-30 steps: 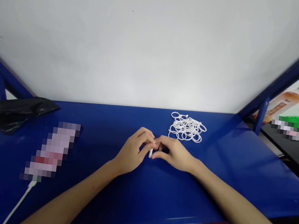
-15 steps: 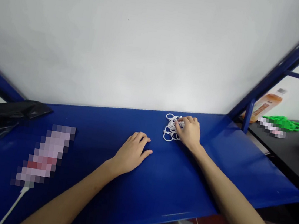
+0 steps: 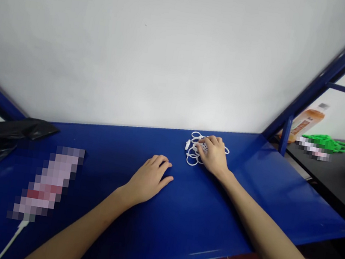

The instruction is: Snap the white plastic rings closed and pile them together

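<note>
On the blue tabletop lies a small pile of white plastic rings (image 3: 192, 160), several of them overlapping. My right hand (image 3: 213, 155) rests over the right part of this pile, fingers curved and apart from the thumb, touching the rings and covering some of them. A short white piece (image 3: 187, 144) lies at the pile's left edge. To the left of the rings, my left hand (image 3: 148, 178) lies palm down on the table with its fingers loosely stretched and nothing in it.
A pixelated pinkish phone-like object (image 3: 51, 180) with a white cable (image 3: 11, 239) lies at left, near a black plastic bag (image 3: 10, 133). Blue frame bars flank the table (image 3: 109, 137). At right, a black table bears an orange drink bottle (image 3: 306, 123) and a green bundle (image 3: 329, 143).
My right hand has moved slightly left and down over the rings. The rings have spread, with one now showing to the right of the hand and a short white piece at the left. My left hand stays put.
</note>
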{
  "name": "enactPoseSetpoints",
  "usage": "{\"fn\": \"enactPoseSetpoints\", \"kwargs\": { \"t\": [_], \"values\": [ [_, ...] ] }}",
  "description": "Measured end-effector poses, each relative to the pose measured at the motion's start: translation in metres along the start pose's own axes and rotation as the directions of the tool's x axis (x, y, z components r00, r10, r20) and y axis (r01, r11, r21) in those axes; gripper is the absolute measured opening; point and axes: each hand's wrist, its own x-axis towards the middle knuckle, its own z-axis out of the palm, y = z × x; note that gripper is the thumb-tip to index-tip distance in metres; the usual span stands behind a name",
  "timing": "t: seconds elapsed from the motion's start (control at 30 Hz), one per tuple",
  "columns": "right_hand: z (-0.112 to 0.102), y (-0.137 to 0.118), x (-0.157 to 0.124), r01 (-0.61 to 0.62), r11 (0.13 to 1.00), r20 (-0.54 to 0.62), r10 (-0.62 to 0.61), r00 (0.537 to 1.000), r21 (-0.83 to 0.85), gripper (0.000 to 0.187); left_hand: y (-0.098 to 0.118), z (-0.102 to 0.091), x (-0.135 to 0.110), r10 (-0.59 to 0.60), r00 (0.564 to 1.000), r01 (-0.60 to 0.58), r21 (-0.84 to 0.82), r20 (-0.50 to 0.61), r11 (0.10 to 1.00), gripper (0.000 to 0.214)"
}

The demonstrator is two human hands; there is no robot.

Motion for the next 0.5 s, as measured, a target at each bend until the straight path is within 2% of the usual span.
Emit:
{"fn": "enactPoseSetpoints", "kwargs": {
  "t": [0.2,0.33,0.43,0.5],
  "values": [
    [-0.005,0.002,0.002,-0.032,0.999,-0.011,0.032,0.999,-0.02,0.027,0.0,-0.002,0.0,0.011,1.0,-0.011,0.003,0.003,1.0,0.03],
    [-0.003,0.012,0.003,-0.111,0.989,-0.02,0.11,0.994,-0.095,0.043,0.0,-0.002,-0.001,0.011,1.0,-0.011,0.006,0.018,1.0,0.031],
    [0.002,0.018,0.002,-0.162,0.976,0.062,0.173,0.983,-0.148,0.058,0.0,-0.003,-0.001,0.008,1.0,-0.009,0.005,0.022,1.0,0.032],
    [0.005,0.019,0.0,-0.15,0.978,0.151,0.172,0.973,-0.145,0.063,0.0,-0.003,-0.001,0.008,1.0,-0.008,0.004,0.024,1.0,0.032]
  ]
}}
